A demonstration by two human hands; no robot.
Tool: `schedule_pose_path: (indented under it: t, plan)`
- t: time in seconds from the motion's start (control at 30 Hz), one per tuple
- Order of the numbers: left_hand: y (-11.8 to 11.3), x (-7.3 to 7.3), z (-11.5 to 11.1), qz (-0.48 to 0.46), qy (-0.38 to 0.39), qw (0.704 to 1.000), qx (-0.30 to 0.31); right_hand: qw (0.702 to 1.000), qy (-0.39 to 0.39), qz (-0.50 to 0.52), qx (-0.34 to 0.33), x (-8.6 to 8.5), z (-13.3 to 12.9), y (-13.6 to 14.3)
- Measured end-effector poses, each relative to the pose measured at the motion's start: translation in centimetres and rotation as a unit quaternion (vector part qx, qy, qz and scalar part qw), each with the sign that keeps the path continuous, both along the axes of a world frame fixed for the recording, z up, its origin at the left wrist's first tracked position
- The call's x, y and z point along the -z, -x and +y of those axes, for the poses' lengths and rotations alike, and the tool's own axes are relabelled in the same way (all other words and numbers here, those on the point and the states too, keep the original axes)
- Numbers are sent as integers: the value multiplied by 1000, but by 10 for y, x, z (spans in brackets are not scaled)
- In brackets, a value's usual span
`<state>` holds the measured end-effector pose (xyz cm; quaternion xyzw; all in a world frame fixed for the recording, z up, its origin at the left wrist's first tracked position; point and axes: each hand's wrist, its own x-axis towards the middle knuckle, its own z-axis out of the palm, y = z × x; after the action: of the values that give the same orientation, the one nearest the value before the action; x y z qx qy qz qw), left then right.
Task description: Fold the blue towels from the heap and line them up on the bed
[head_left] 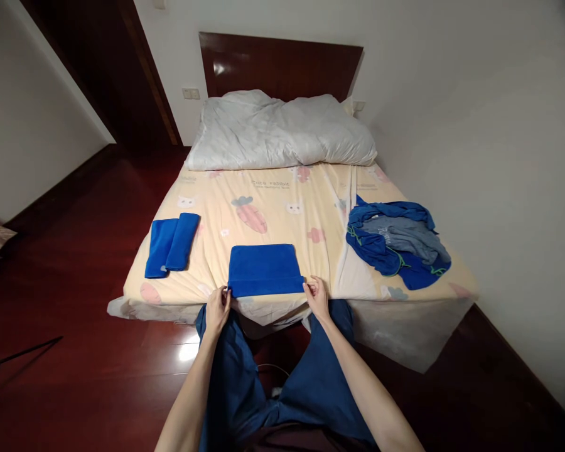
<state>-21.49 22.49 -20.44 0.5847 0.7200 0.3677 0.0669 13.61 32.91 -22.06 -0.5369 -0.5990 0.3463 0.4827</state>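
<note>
A blue cloth (264,263), flat and roughly rectangular, lies at the front edge of the bed with a strip along its near side turned over. At its near left corner my left hand (218,309) is closed, fingers pinching the cloth. My right hand (317,297) pinches the opposite end of the turned strip between thumb and fingers. Two folded blue cloths (182,243) lie to the left, one partly over the other, with a small pale tag at the bottom. To the right is a loose heap of blue and grey-blue clothes (400,242) with green cords.
The bed (273,213) has a cream sheet printed with carrots and rabbits. A white quilt (282,132) is bunched against the dark wooden headboard (282,66). My knees touch or nearly touch the bed's front. A thin black stand (9,364) is on the floor at left.
</note>
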Motion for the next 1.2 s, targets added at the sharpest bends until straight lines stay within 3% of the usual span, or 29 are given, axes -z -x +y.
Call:
schedule_pose_path:
  t: [0.1,0.23,0.37,0.53,0.67,0.97,1.2]
  plan:
    - [-2,-3,-3,53,-23,998,-4,999,0,46,26,-4,-2,-1]
    - [-6,-8,-7,111,-71,991,22,1000,-7,29,1,-11,-7,-2]
    - [-9,-12,-5,124,-66,984,112,990,-90,-100,-48,-18,-14,-4]
    - [-11,-11,2,153,-33,975,157,916,-194,-323,-140,-27,-22,-8]
    - [-12,-9,7,140,0,977,162,884,-179,-398,-166,-26,-20,-7]
    - [-12,-2,13,135,37,980,140,884,-138,-419,-155,-22,4,-5]
    - [-11,2,14,134,34,982,126,872,-124,-454,-131,-25,5,7]
